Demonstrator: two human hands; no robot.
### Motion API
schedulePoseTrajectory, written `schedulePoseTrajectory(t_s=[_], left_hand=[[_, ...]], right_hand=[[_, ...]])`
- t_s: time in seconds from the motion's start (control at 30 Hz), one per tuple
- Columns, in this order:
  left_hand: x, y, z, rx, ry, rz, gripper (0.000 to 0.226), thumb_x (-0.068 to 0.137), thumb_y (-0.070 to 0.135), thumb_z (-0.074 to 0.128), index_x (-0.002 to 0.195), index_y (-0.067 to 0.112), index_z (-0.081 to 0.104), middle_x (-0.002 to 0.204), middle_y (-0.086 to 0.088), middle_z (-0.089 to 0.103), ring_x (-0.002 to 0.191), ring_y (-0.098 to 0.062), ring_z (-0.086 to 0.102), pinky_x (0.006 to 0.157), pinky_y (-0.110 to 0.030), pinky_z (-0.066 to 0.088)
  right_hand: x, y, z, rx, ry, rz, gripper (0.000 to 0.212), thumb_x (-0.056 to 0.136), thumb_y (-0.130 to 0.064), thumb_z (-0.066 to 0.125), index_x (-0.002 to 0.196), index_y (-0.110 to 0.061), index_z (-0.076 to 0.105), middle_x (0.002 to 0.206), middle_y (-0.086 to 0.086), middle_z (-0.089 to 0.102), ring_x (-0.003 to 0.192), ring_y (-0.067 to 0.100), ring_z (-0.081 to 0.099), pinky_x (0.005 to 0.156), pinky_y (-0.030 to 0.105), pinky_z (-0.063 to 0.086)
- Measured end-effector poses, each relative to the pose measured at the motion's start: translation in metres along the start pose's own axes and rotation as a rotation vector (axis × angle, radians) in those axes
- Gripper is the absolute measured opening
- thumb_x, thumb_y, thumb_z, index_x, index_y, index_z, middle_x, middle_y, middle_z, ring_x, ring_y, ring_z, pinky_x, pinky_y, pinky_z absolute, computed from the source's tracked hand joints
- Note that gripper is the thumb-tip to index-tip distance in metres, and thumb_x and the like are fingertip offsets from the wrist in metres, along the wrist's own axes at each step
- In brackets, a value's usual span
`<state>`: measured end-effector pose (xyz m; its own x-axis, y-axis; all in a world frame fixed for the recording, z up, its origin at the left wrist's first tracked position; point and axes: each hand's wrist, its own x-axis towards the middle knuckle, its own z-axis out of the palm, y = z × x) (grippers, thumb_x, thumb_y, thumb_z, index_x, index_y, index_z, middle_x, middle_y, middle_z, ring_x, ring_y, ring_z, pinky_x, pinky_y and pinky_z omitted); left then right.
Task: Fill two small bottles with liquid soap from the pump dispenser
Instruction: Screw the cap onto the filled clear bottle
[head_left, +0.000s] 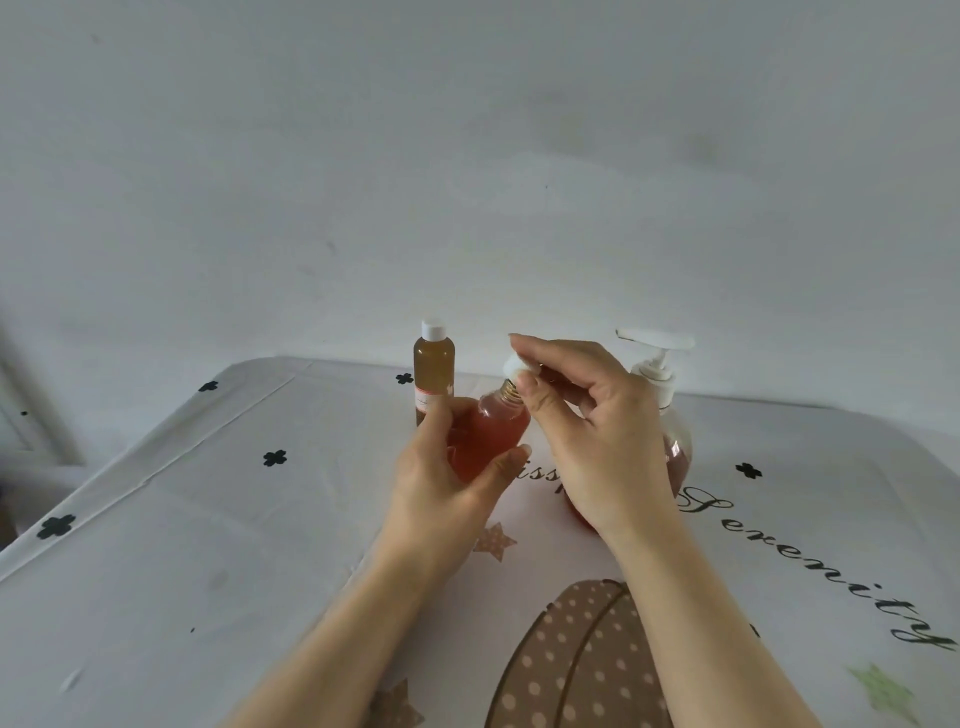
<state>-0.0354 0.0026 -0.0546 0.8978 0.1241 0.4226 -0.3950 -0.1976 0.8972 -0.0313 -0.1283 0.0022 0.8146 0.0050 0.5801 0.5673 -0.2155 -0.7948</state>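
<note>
Head view, centre frame, small bottle (488, 436) gripped in left hand (441, 483), long axis tilted, neck pointing up-right, right hand (597, 431) pinching white cap (514, 366) at neck, tablecloth (208, 545) lettered "Serenity" at lower right.

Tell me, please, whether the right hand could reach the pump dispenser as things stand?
Probably yes, once freed: the right hand pinches the white cap at the neck of the bottle the left hand holds, but the pump dispenser stands just behind it, nothing between.
</note>
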Motion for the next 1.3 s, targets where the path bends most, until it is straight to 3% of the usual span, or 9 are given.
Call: schedulePoseTrajectory(t_s=[0.2,0.67,0.83,1.03,1.17,1.23,1.3], left_hand=[[0.0,-0.0001,0.0001,0.015,-0.01,-0.01,0.038,0.073,0.042,0.074,0.104,0.028,0.058,0.086,0.01,0.066,0.078,-0.013,0.063,0.069,-0.036,0.054],[-0.001,0.0033,-0.0013,0.013,-0.023,0.014,0.034,0.075,0.041,0.074,0.101,0.026,0.056,0.081,0.01,0.063,0.072,-0.012,0.061,0.066,-0.028,0.048],[-0.0006,0.005,-0.0014,-0.027,-0.018,-0.008,0.033,0.077,0.034,0.077,0.102,0.026,0.058,0.084,0.013,0.064,0.073,-0.007,0.062,0.065,-0.026,0.047],[-0.0022,0.0062,-0.0006,-0.021,-0.023,0.01,0.033,0.074,0.038,0.074,0.101,0.026,0.057,0.082,0.012,0.063,0.072,-0.01,0.061,0.065,-0.027,0.048],[-0.0024,0.0083,-0.0012,-0.032,-0.02,0.011,0.034,0.076,0.034,0.077,0.102,0.024,0.058,0.086,0.012,0.066,0.074,-0.004,0.064,0.065,-0.021,0.047],[-0.0027,0.0084,-0.0016,-0.027,-0.018,0.016,0.034,0.075,0.035,0.076,0.102,0.024,0.058,0.084,0.013,0.065,0.073,-0.005,0.063,0.065,-0.021,0.048],[-0.003,0.0081,-0.0016,-0.021,-0.028,0.022,0.033,0.075,0.036,0.074,0.101,0.024,0.057,0.081,0.013,0.064,0.071,-0.008,0.062,0.066,-0.025,0.048]], right_hand=[[-0.0006,0.0012,0.0002,-0.027,0.002,0.001,0.026,0.093,-0.009,0.068,0.113,-0.025,0.073,0.107,-0.012,0.068,0.101,0.0,0.066,0.092,0.017,0.051],[-0.0028,0.0025,0.0029,-0.073,0.025,0.029,0.023,0.084,-0.019,0.079,0.105,-0.028,0.074,0.098,-0.011,0.07,0.095,0.006,0.069,0.091,0.025,0.055],[-0.0019,0.0003,0.0008,0.041,-0.059,0.097,0.03,0.098,-0.022,0.063,0.127,-0.026,0.066,0.112,-0.011,0.073,0.108,-0.003,0.065,0.097,0.02,0.049],[-0.0039,-0.0017,0.0022,0.089,-0.027,0.077,0.021,0.093,-0.019,0.069,0.112,-0.027,0.071,0.093,-0.011,0.075,0.098,0.006,0.071,0.097,0.031,0.054],[-0.0032,-0.0035,0.0021,0.138,-0.057,0.063,0.026,0.1,-0.017,0.058,0.118,-0.033,0.068,0.107,-0.008,0.074,0.103,-0.001,0.068,0.093,0.019,0.051],[-0.0034,-0.0051,0.0022,0.128,-0.07,0.053,0.027,0.1,-0.013,0.058,0.114,-0.034,0.067,0.102,-0.007,0.074,0.095,-0.003,0.069,0.087,0.014,0.05],[-0.0038,-0.0052,0.0026,0.116,-0.065,0.043,0.024,0.097,-0.012,0.063,0.112,-0.03,0.069,0.094,-0.005,0.073,0.09,0.001,0.071,0.087,0.018,0.052]])
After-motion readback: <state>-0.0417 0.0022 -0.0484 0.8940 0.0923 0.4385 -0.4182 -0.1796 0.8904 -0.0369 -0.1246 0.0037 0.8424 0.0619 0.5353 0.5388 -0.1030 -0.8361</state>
